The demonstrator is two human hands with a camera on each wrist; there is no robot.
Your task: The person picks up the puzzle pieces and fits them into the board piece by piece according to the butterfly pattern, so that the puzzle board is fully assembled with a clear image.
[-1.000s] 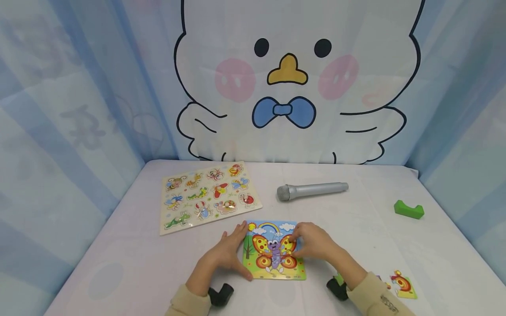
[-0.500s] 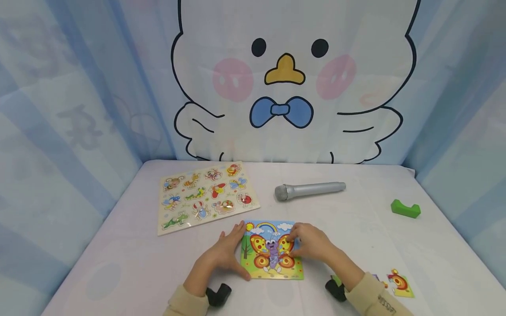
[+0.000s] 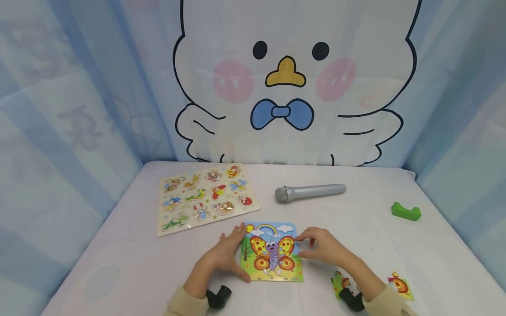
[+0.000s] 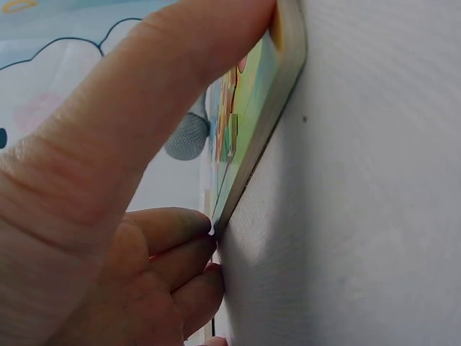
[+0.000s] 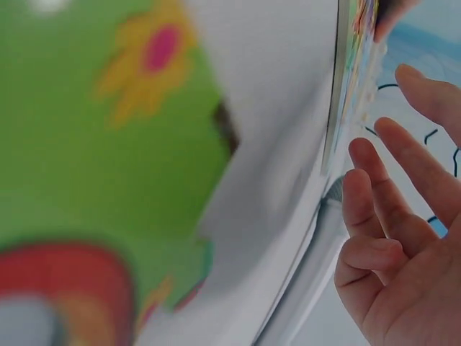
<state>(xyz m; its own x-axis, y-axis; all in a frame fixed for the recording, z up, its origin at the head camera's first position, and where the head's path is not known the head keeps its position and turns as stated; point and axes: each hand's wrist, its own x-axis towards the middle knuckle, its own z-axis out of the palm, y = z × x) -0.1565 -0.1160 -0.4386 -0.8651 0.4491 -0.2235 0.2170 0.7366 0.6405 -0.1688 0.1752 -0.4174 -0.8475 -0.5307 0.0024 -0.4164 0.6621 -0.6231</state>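
A square jigsaw puzzle [image 3: 272,252] with a butterfly under a rainbow lies flat in front of me. Along its left edge spreads my left hand [image 3: 225,255], thumb at the lower corner and fingers at the upper one. In the left wrist view the thumb [image 4: 144,86] presses the puzzle's edge [image 4: 277,101]. My right hand [image 3: 326,248] hovers beside the right edge, thumb and index finger apart, with nothing between them. The right wrist view shows its fingers loosely bent. A blurred green puzzle piece [image 5: 86,180] with a yellow flower fills that view's left.
Farther back lie an insect peg puzzle [image 3: 207,197] and a silver toy microphone [image 3: 310,192]. A green notched block [image 3: 406,212] sits at the right. Loose puzzle pieces [image 3: 402,286] lie near my right forearm, partly hidden by the black wrist camera [image 3: 352,300].
My right hand has let go of the puzzle's right side and drawn back a little to the right. More of the loose green piece now shows. The left hand stays put.
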